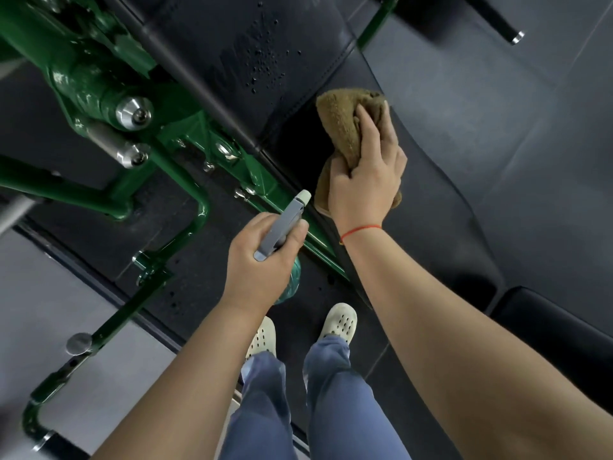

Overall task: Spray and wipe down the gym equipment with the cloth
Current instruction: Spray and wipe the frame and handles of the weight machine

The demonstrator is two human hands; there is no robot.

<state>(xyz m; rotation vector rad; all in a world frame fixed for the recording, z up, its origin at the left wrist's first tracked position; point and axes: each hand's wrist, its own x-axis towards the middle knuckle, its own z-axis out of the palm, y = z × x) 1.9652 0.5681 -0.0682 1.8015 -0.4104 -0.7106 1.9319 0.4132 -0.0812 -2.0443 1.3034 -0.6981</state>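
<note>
The left hand [262, 260] comes in from the lower left of the frame with the forearm straight. Its fingers are curled round the neck of one spray bottle [286, 222], whose grey nozzle points toward the upper right. The bottle's greenish body is mostly hidden under the hand.

The right hand [368, 180] reaches in from the lower right, with one red string [361, 230] around the wrist. Its fingers and thumb are closed on one brown cloth [341, 124], which is bunched up in the middle of the frame. The cloth is held at the lower edge of the black pad [298, 28], but I cannot tell if it presses on it.

Many small drops [265, 61] sit on this pad. The green frame [99, 91] of the machine fills the upper left and is cut off by the picture edge. Two pale shoes [340, 322] stand at the bottom centre, the left one partly covered by the left forearm.
</note>
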